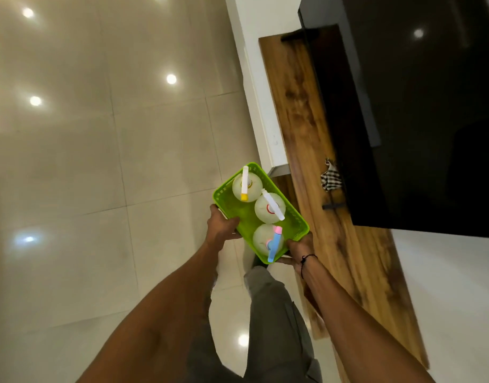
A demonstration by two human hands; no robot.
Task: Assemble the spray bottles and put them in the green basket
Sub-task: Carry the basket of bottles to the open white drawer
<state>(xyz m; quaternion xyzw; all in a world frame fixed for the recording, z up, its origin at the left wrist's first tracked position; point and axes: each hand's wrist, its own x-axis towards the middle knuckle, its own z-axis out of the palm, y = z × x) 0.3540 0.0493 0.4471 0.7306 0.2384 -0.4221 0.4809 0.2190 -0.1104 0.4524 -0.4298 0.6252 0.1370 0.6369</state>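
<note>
Carrying comes first here: beside the long wooden surface (pixel 320 150) and above the tiled floor (pixel 99 161), the green basket (pixel 295 221) hangs in the air, each hand's grip closed on its near rim, left hand (pixel 222 226) and right hand (pixel 300 251). Three spray bottles stand inside, yellow-tipped (pixel 247 186), white-headed (pixel 269 208), blue-headed (pixel 265 240), apparently all assembled. Keeping the basket level should stop the upright bottles toppling.

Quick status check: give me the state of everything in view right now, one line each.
green basket: held in the air by both hands, above the floor
bottle with yellow-tipped sprayer: upright in basket, sprayer on
bottle with white sprayer: upright in basket, sprayer on
bottle with blue and pink sprayer: upright in basket, sprayer on
left hand: gripping basket's side
right hand: gripping basket's near corner
</note>
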